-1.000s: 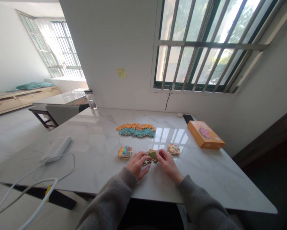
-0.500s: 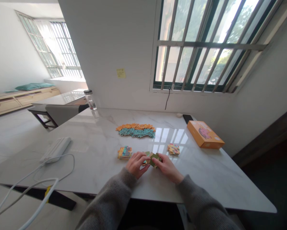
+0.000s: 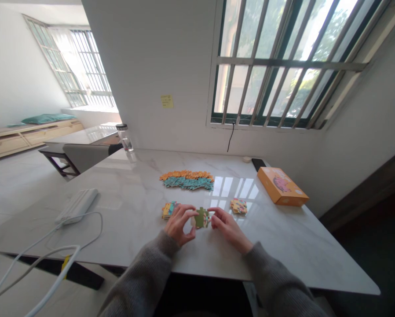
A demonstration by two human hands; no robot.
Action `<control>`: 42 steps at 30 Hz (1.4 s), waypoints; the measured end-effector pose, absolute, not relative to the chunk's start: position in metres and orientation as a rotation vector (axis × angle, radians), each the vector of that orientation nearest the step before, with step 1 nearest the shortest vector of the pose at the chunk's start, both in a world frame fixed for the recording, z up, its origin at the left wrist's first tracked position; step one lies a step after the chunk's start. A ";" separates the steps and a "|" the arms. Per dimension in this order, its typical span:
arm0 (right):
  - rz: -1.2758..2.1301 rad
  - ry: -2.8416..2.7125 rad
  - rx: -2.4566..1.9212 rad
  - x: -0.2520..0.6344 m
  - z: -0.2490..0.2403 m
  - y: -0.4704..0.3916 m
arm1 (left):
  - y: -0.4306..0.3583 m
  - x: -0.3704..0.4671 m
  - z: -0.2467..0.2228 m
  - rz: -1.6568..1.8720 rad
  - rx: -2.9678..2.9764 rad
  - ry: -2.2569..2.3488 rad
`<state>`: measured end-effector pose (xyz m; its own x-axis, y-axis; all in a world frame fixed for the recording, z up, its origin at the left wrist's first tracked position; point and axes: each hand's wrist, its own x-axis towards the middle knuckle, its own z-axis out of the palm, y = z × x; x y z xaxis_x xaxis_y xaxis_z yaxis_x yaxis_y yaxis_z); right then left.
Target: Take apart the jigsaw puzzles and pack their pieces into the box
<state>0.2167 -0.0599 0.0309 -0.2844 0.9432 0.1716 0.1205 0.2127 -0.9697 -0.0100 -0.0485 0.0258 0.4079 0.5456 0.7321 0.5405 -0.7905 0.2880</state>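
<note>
Between my two hands sits a small stack of jigsaw puzzle pieces point(image 3: 202, 219), with a green piece uppermost. My left hand point(image 3: 179, 225) is at the stack's left side, its thumb and forefinger spread apart around that edge. On the other side, my right hand point(image 3: 229, 229) has its forefinger near the upper right corner, the thumb apart from it and the other fingers bent. Neither hand visibly grips a piece. Partly behind my left fingers lies a stack of colourful puzzle pieces point(image 3: 167, 211). Another stack of yellowish pieces point(image 3: 239, 206) rests beyond my right hand.
Farther back spread a row of orange pieces point(image 3: 187, 174) and a row of teal pieces point(image 3: 188, 183). An orange box point(image 3: 281, 186) and a black phone point(image 3: 258, 164) lie at the right. A white power strip point(image 3: 77, 206) with cables occupies the left; a bottle point(image 3: 125, 138) stands behind.
The green piece has gone from between my fingers to the stack on the table. My left hand has shifted left and spread its fingers; my right thumb has come off the piece.
</note>
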 end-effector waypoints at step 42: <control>0.819 -1.803 -0.885 0.214 0.031 -0.064 | -0.047 -0.006 0.015 1.330 2.495 0.978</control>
